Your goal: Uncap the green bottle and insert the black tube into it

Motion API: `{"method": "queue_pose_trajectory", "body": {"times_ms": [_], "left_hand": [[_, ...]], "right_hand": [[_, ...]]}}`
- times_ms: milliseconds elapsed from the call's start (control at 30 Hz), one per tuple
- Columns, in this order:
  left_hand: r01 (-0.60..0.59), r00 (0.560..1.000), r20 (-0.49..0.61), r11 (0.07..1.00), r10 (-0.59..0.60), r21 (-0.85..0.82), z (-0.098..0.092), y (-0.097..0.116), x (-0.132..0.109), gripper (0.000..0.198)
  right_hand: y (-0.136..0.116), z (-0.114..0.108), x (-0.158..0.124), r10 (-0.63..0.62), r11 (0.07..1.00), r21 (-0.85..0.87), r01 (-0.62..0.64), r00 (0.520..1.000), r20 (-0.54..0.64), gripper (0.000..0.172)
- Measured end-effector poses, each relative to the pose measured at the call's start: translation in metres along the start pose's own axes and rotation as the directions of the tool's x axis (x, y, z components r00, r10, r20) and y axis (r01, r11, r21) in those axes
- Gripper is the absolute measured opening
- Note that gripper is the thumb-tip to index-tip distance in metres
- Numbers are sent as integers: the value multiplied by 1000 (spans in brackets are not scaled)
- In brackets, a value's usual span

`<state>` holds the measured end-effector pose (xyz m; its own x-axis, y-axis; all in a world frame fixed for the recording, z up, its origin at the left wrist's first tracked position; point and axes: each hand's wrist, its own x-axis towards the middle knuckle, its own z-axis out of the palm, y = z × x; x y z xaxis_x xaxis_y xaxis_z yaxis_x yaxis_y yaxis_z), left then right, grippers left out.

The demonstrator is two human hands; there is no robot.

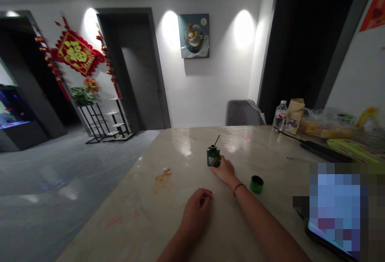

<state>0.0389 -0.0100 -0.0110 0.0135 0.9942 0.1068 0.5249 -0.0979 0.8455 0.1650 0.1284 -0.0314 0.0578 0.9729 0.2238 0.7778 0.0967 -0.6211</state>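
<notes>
A small dark green glass bottle (213, 158) with a pale label stands upright on the table (141, 222). From its open neck a thin dark stick (217, 140) leans out to the right. My right hand (225, 170), with a thin red cord at the wrist, reaches forward and holds the bottle's lower right side. Nearer to me, my left hand (198, 209) rests on the table with its fingers curled in, and nothing shows in it. A green cap or ring (256, 184) with a dark inside lies to the right of my right forearm.
An orange stain (162, 179) with small bits marks the table left of the bottle. At right are a pixelated screen (335, 214), a black device (325, 151), a water bottle (280, 115), a paper bag (295, 115) and plastic bags. A grey chair (243, 112) stands beyond the table.
</notes>
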Motion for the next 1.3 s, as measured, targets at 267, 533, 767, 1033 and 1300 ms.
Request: {"method": "queue_pose_trajectory", "body": {"times_ms": [267, 533, 767, 1033, 1300], "left_hand": [[-15, 1000, -8, 1000, 16, 10, 2, -3, -1, 16], [-13, 1000, -2, 1000, 13, -1, 0, 1, -1, 15], [-14, 1000, 23, 991, 11, 131, -4, 2, 2, 21], [-37, 998, -30, 847, 62, 530, -33, 29, 6, 62], [-124, 990, 135, 613, 29, 780, -44, 20, 9, 67]], "right_hand": [[3, 3, 6, -53, 998, -21, 53, 998, -17, 56], [11, 1, -2, -76, 994, 83, 76, 997, 1, 69], [15, -16, -35, -99, 990, 107, 92, 993, 60, 77], [16, -70, -70, -547, 737, -424, 527, 833, 83, 81], [17, -78, -77, -504, 710, -471, 523, 845, 179, 78]]}}
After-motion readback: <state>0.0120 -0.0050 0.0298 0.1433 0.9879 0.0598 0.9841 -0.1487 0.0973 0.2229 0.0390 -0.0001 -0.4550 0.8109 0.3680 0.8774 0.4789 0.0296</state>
